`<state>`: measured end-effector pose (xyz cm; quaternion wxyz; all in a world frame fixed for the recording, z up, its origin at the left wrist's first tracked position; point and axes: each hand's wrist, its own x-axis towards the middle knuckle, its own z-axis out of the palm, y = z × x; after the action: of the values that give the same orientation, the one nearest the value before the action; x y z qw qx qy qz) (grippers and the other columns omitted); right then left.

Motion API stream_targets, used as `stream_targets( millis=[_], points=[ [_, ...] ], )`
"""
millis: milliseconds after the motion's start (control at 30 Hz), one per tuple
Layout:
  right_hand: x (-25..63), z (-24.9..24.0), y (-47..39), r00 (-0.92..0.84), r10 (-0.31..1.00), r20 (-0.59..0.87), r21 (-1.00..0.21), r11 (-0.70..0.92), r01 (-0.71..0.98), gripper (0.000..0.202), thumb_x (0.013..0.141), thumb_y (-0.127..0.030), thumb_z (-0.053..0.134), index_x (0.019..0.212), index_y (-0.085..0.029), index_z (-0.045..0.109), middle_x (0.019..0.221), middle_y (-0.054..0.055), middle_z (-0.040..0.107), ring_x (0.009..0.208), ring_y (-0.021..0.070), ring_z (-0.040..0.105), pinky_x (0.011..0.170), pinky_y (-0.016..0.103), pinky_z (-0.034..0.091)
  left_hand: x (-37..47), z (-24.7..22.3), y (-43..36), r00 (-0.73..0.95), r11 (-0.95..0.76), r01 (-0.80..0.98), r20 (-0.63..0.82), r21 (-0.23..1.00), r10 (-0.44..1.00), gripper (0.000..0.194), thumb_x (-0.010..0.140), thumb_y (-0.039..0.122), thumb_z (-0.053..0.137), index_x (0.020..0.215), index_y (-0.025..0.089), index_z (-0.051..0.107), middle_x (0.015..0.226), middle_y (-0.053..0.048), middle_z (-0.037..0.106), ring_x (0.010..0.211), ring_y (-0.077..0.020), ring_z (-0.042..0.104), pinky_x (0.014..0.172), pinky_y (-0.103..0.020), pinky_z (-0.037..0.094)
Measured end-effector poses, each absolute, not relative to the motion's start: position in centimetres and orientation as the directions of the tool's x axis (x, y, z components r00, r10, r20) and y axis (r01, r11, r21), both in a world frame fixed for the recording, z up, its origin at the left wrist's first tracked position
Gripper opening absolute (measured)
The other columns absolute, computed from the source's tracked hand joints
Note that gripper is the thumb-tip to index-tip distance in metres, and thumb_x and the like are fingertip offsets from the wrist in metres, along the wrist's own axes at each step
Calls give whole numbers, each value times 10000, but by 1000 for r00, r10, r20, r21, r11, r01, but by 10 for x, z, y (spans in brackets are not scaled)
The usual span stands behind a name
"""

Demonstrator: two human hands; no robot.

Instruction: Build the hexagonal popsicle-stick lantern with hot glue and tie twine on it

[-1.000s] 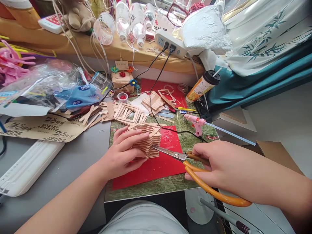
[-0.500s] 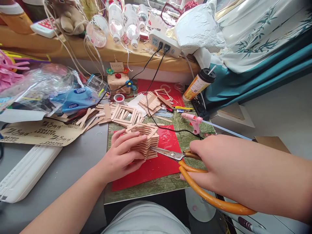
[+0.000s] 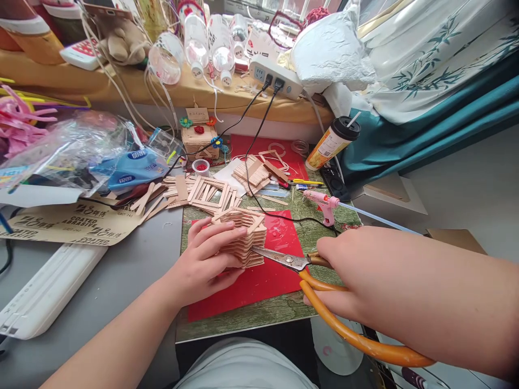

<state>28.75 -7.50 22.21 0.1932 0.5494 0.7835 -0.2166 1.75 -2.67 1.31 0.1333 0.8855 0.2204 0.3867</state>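
Observation:
My left hand (image 3: 214, 254) is wrapped round the left side of a hollow stack of wooden craft sticks (image 3: 256, 237), its fingers spread along the top and side. The stack rests on a red sheet (image 3: 279, 275). In my right hand (image 3: 340, 270) is a pair of scissors (image 3: 288, 259) with orange handles, gripped at the loops. Their blades point left, looking nearly closed, and the tips touch the stack's right side or lie just in front of it; I cannot tell whether they are between the layers.
A pink glue gun (image 3: 324, 204) lies right of the stack, its cord crossing behind. Loose sticks and stick frames (image 3: 208, 193) are spread behind. A drink cup (image 3: 332, 141) stands at the back right. Sandpaper (image 3: 73, 220) and plastic bags (image 3: 77, 146) lie left.
The view has shifted slightly, so everything sits a little further right and lower. Both hands, the stack and the scissors keep nearly the same positions relative to each other.

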Motion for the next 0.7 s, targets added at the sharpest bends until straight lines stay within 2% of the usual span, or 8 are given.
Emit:
stream_targets(
  millis=[133, 333, 533, 700],
  points=[
    [286, 221, -74, -324, 785, -528, -111, 315, 943, 345, 657, -457, 939, 634, -277, 645, 536, 4, 327, 454, 130, 257, 541, 368, 120, 18, 13, -26, 611, -869, 279, 622, 409, 489, 192, 875, 218, 883, 981, 323, 762, 1491, -22, 732, 1442, -289, 626, 1334, -560, 340],
    [286, 220, -72, -286, 769, -572, 1, 349, 937, 283, 630, -385, 946, 653, -292, 680, 541, 20, 365, 461, 156, 344, 536, 362, 149, 18, 13, -25, 592, -863, 282, 632, 418, 500, 191, 878, 199, 872, 974, 315, 754, 1504, -31, 720, 1462, -295, 610, 1318, -572, 361],
    [307, 208, -83, -248, 837, -487, -46, 259, 965, 307, 799, -518, 830, 737, -251, 691, 618, 72, 570, 563, 207, 543, 571, 354, 248, 18, 12, -24, 586, -859, 287, 632, 424, 507, 194, 875, 202, 874, 981, 317, 760, 1511, -30, 713, 1469, -296, 605, 1330, -568, 353],
    [321, 200, -89, -202, 876, -439, -73, 189, 979, 343, 844, -582, 777, 792, -253, 693, 654, 82, 647, 551, 213, 546, 574, 370, 280, 19, 13, -25, 592, -865, 273, 634, 422, 497, 178, 873, 203, 874, 956, 307, 754, 1504, -35, 716, 1456, -297, 611, 1331, -569, 353]
  ],
)
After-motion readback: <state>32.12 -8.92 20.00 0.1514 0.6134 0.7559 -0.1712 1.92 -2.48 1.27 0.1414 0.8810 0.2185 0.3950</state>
